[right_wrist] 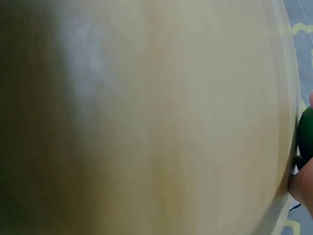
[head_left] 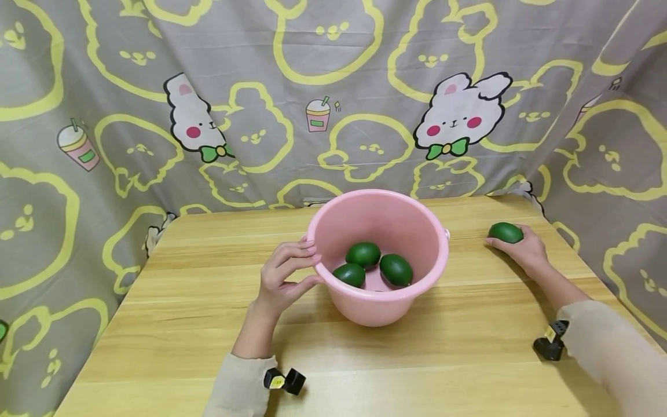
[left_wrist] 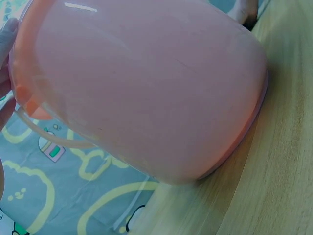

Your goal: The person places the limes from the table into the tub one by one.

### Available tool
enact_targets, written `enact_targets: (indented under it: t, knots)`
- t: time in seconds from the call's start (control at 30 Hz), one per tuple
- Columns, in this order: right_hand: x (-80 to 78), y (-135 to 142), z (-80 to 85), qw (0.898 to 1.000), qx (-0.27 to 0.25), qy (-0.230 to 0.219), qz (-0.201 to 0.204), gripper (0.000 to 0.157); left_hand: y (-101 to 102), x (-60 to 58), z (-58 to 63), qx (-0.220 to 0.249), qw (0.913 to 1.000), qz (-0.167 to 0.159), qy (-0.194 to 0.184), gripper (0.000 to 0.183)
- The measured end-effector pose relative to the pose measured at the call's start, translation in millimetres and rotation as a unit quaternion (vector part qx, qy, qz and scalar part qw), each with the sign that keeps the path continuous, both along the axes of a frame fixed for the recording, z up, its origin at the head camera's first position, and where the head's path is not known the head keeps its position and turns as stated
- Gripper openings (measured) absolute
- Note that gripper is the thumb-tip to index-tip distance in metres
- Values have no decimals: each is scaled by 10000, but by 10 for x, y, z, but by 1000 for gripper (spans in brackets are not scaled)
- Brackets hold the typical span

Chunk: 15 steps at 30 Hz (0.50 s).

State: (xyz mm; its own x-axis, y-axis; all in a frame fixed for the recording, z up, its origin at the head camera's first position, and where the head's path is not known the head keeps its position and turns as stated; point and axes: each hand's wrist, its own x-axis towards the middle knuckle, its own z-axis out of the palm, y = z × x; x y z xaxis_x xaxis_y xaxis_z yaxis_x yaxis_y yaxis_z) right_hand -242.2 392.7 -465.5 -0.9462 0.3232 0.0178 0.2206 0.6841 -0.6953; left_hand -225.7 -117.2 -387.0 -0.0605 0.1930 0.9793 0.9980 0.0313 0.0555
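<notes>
A pink bucket (head_left: 372, 310) stands upright on the table, its smooth side filling much of the left wrist view (left_wrist: 146, 88). My left hand (head_left: 283, 275) grips its rim on the left, fingers on the edge and thumb lower against the outside. Inside, at the bottom, lie three dark green oval fruits: one at the back (head_left: 363, 255), one at the right (head_left: 396, 270) and one at the left (head_left: 349, 275). Far to the right, my right hand (head_left: 528, 252) holds another dark green oval fruit (head_left: 505, 232) between thumb and fingers, low over or on the table; contact is unclear.
The wooden table (head_left: 208, 324) runs back to a grey curtain (head_left: 250, 58) with yellow outlines and cartoon rabbits, which also hangs at both sides. Each sleeve carries a small black device, one left (head_left: 283, 381), one right (head_left: 551, 341). A pale bucket handle (left_wrist: 58, 141) hangs behind the bucket.
</notes>
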Motion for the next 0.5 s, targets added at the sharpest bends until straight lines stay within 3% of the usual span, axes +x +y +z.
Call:
enact_targets:
  t: [0.5]
  knots:
    - [46,-80,73,9973,31,-193,706,81,-10,3,9,-55,10000,-52,1,34]
